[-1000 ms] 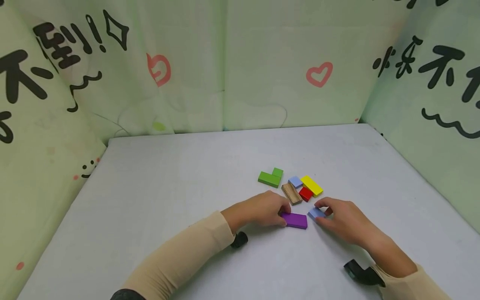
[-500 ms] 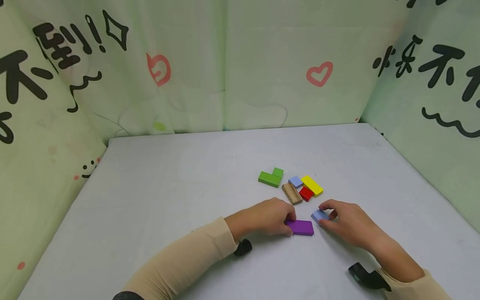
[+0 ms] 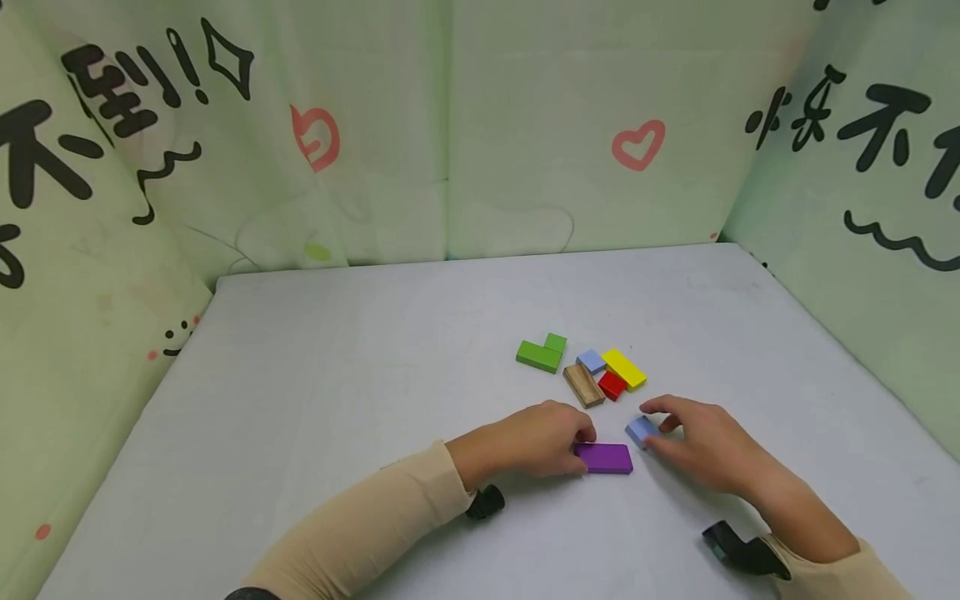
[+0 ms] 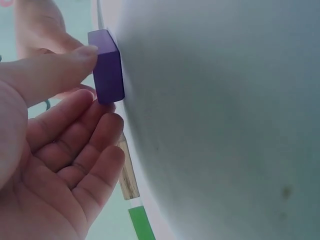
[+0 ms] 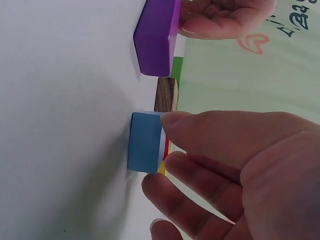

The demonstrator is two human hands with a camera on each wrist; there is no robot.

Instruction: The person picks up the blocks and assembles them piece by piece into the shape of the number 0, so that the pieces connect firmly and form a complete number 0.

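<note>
One purple block and one blue block are near each other on the worktop in the head view. In the left wrist view, the left hand pinches the first; in the right wrist view, the right hand curls its fingers round the second.

A black 不 stands on the green cloth at either side (with an exclamation mark at left).

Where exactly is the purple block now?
In the head view, the purple block is right of centre, held by the left grip, left of and below the blue block at the right grip.
</note>
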